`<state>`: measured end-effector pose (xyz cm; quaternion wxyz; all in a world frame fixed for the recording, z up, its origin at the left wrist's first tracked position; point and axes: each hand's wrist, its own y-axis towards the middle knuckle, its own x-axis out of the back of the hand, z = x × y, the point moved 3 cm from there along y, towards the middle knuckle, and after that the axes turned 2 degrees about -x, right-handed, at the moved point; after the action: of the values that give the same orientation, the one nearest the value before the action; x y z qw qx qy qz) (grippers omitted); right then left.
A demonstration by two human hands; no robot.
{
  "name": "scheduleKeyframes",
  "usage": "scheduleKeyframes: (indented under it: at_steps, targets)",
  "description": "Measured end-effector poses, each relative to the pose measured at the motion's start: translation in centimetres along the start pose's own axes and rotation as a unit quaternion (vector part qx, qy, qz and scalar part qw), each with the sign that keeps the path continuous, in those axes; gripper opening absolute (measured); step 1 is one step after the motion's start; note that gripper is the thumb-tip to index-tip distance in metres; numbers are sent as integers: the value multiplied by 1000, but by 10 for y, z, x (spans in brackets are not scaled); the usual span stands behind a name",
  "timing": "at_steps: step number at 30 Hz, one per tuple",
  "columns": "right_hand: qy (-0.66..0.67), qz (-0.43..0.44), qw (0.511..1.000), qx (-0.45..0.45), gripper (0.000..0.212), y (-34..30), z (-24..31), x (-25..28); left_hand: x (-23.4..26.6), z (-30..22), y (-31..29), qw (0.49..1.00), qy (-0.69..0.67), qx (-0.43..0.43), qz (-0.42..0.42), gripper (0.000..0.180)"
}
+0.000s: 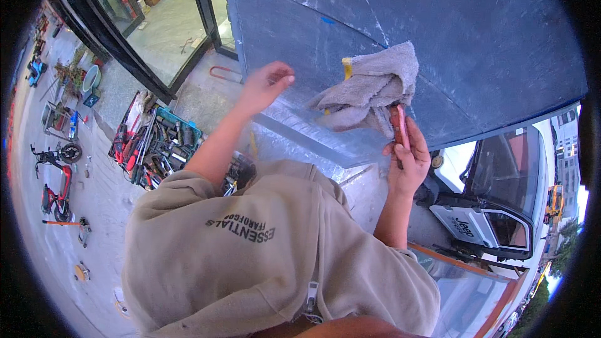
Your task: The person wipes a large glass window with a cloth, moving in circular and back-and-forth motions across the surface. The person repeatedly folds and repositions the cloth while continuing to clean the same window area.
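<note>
Nearest, a fleecy taupe hoodie bears dark chest lettering. Beyond it, the right hand's fingers pinch a slim pink strip against the lower right corner of the crumpled cloth, grey, nubby and yellow-edged, before a scuffed blue-grey panel. Left of the cloth, the left hand's fingers curl; whether they meet, I cannot tell.

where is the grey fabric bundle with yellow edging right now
In the head view, the bundle is right of centre in the upper half, touching the right hand, in front of the large blue-grey panel.
</note>
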<state>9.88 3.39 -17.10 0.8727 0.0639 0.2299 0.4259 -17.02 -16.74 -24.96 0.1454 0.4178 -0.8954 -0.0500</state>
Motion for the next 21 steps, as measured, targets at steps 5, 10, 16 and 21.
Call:
scheduleKeyframes:
  at_steps: [5,10,16,21]
  targets:
    - [-24,23,999,5,52,9,14,-8,-46,-44,3,985,-102,-30,137,37]
    - [-32,23,999,-10,53,16,29,-10,-24,-51,21,995,-38,-95,-12,25]
    - [86,52,990,-94,62,19,30,-8,1,-144,73,976,-109,-185,23,23]
    - [320,109,939,-57,60,35,24,-41,-52,-179,97,775,-612,9,158,35]
